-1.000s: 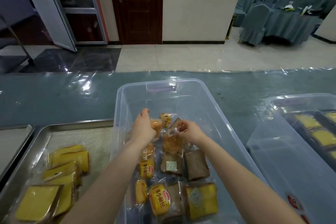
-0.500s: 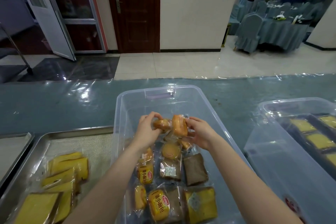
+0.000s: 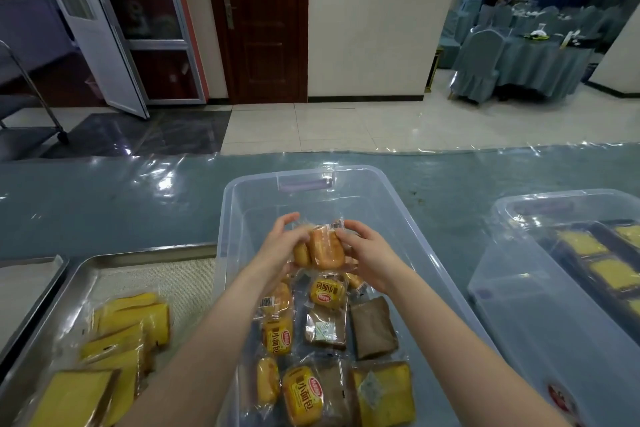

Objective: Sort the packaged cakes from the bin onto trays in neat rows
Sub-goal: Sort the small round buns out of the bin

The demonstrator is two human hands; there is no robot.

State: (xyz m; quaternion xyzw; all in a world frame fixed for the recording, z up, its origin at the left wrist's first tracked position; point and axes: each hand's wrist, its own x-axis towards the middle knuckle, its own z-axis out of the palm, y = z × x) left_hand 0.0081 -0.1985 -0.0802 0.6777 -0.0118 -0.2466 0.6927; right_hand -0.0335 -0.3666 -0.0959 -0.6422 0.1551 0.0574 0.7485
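A clear plastic bin point(image 3: 412, 215) stands in front of me on the table. Above its middle, both hands hold small orange bread rolls in clear wrappers. My left hand point(image 3: 277, 246) grips one wrapped roll point(image 3: 300, 254) from the left. My right hand point(image 3: 372, 256) grips a larger wrapped roll point(image 3: 327, 248) from the right, and the two packs touch. Below them in the bin lie several packaged cakes point(image 3: 323, 340): yellow-labelled rolls, brown slices and a yellow slice. A metal tray point(image 3: 104, 258) at the left carries several yellow sliced cakes point(image 3: 121, 333) overlapping in a row.
A second metal tray point(image 3: 31, 274) lies at the far left edge. An upturned clear bin point(image 3: 540, 305) at the right covers a dark tray of yellow cakes point(image 3: 602, 253). The table has a blue cloth under clear plastic sheeting point(image 3: 104, 204).
Both hands lifted the wrapped rolls out of the pile in the bin and brought them together above it. The camera tilted up slightly.
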